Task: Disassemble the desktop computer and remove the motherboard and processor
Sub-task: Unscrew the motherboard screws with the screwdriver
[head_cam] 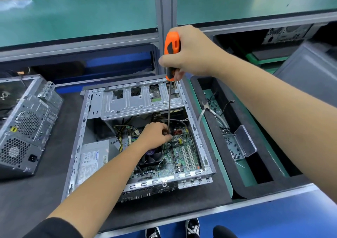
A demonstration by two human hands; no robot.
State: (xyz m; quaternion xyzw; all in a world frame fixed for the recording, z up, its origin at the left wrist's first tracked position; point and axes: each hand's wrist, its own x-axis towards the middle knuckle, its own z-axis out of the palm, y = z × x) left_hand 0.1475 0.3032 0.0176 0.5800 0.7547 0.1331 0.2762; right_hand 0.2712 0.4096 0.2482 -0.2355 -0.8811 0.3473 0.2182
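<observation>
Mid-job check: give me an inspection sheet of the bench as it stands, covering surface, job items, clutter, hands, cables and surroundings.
Surface: dark foam bench mat under the case.
Job's things: open grey metal computer case lying flat; green motherboard inside it; silver power supply at its left; processor not visible.
Clutter: clear plastic box of small screws and wire cutters in the green tray on the right.
Hands: right hand grips the long orange-handled screwdriver; left hand pinches its shaft near the tip.
Cables: grey cable arches over the board; yellow-black wire bundle left of the hand.
Surroundings: second grey perforated case at left; aluminium frame post behind.
</observation>
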